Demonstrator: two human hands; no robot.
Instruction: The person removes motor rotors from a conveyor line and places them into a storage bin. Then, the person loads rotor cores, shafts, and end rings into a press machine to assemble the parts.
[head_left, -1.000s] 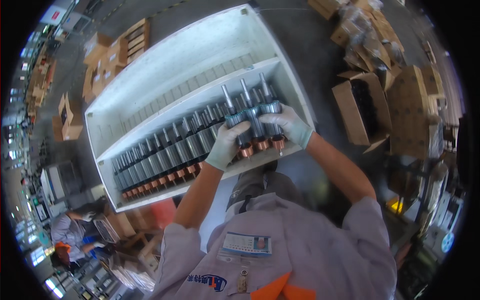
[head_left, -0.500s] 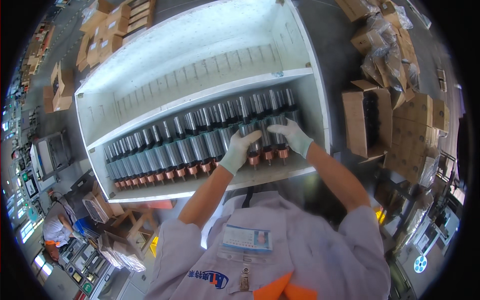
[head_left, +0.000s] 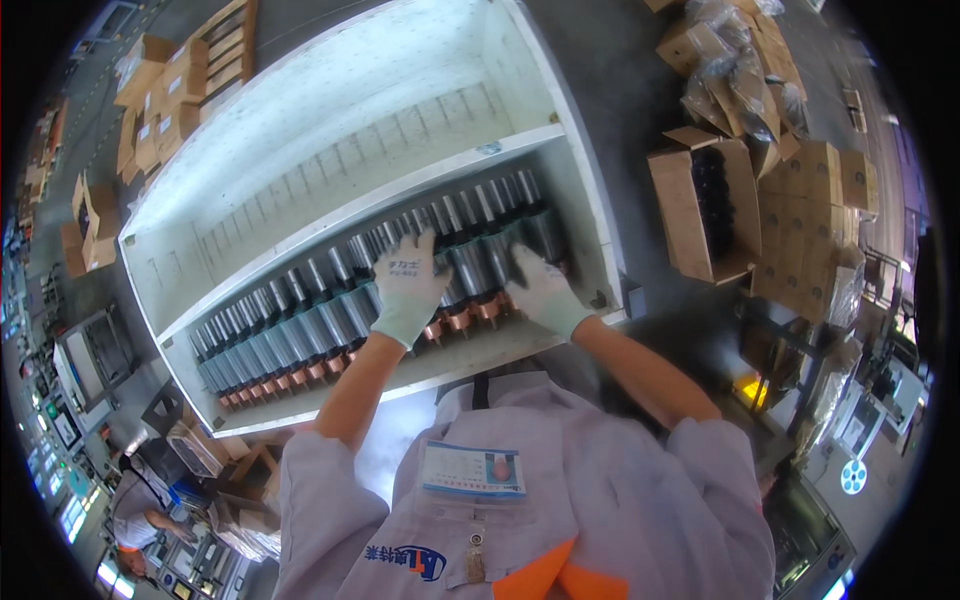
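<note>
Rotors (head_left: 338, 316) lie close-packed in the box (head_left: 330, 130), likely against rolling; left hand (head_left: 410, 287) spreads loose fingers over some; right hand's (head_left: 548, 290) hold is unclear.

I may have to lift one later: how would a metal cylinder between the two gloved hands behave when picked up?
The cylinder is likely heavy for its size, since it looks like solid metal. It should stay stiff, as its shaft looks straight and rigid. Laid loose on its side, it might roll, being round.
</note>
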